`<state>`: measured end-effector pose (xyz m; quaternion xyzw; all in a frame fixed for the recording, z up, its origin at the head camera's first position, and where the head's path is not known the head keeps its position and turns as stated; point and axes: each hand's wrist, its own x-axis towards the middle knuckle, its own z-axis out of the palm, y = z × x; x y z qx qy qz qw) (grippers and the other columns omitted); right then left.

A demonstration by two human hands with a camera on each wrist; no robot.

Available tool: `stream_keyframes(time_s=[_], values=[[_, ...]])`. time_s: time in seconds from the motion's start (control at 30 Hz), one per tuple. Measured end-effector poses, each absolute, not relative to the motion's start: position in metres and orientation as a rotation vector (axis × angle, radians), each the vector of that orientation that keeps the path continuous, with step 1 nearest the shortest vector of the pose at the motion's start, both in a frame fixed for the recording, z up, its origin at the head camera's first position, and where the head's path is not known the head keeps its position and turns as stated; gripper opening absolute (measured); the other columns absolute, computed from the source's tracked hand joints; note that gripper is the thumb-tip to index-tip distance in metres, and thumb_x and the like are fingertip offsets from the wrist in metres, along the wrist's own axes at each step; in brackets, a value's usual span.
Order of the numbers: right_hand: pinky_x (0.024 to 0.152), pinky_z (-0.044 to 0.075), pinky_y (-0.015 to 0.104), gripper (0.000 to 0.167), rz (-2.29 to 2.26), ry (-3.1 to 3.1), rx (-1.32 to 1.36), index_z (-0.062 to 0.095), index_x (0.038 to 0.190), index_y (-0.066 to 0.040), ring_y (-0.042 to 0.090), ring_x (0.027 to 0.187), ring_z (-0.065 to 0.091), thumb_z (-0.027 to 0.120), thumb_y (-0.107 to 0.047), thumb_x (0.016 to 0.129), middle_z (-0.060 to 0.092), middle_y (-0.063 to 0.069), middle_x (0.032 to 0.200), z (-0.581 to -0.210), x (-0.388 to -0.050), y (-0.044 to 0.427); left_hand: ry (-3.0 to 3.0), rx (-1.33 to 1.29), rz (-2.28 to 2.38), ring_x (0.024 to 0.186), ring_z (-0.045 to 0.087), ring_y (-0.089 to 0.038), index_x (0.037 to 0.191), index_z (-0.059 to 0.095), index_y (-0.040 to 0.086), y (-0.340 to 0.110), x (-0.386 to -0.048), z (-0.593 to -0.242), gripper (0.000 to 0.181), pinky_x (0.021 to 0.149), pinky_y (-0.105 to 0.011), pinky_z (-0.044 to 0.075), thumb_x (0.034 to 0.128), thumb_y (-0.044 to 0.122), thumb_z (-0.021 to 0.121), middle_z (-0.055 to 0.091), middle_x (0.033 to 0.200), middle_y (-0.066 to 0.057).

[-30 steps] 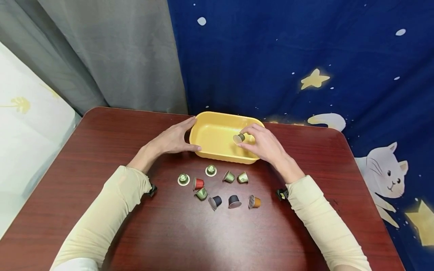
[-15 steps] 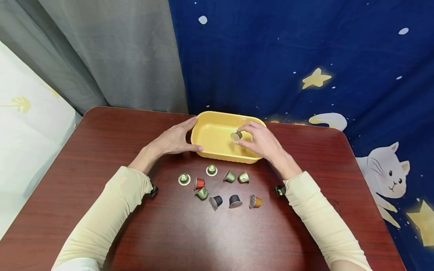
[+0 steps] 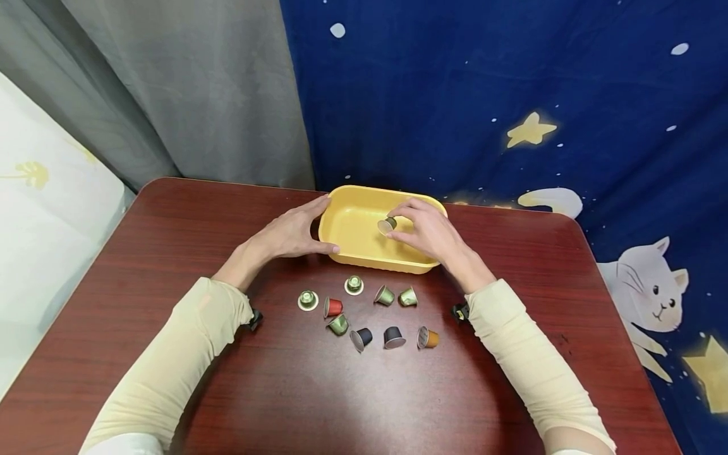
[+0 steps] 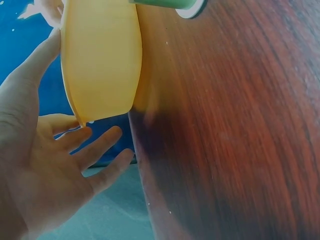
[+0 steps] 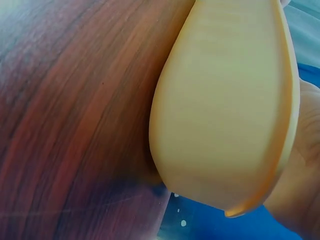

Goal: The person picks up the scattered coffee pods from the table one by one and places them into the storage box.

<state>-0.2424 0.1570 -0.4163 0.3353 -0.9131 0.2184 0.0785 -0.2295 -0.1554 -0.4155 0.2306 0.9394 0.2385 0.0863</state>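
"moving leftward, the capsule (image 3: 387, 225)?"

"yes, the right hand (image 3: 428, 231) is pinching it over the middle of the tray (image 3: 354, 239), not releasing yet."

"and the left hand (image 3: 289, 234)?"

"touching the tray's end, fingers spread."

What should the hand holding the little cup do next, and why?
Perhaps the right hand should lower the small capsule a little and let go: it pinches the capsule over the yellow tub, and the left hand touches the tub's left end.
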Motion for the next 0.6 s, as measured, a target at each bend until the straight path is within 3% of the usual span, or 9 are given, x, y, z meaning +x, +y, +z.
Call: stream_keyframes(time_s=[0.4, 0.6], values=[[0.098, 0.044, 0.036, 0.038, 0.635, -2.808, 0.948, 0.072, 0.116, -0.015, 0.021, 0.112, 0.057, 0.079, -0.037, 0.086, 0.063, 0.001, 0.115, -0.418, -0.2451, 0.1521, 2.786, 0.689, 0.772, 0.146, 0.028, -0.022, 0.159, 0.021, 0.011, -0.1546, -0.2296, -0.418, 0.115, 0.118, -0.043, 0.026, 0.0745, 0.065, 0.077, 0.022, 0.164, -0.004], [0.096, 0.046, 0.036, 0.037, 0.65, -2.816, 0.936, 0.073, 0.115, -0.016, 0.02, 0.11, 0.058, 0.079, -0.036, 0.085, 0.064, 0.0, 0.115, -0.4221, -0.2465, 0.1488, 2.763, 0.697, 0.829, 0.148, 0.024, -0.024, 0.16, 0.017, 0.013, -0.1561, -0.2288, -0.4204, 0.117, 0.117, -0.046, 0.026, 0.0741, 0.064, 0.078, 0.014, 0.166, -0.005]])
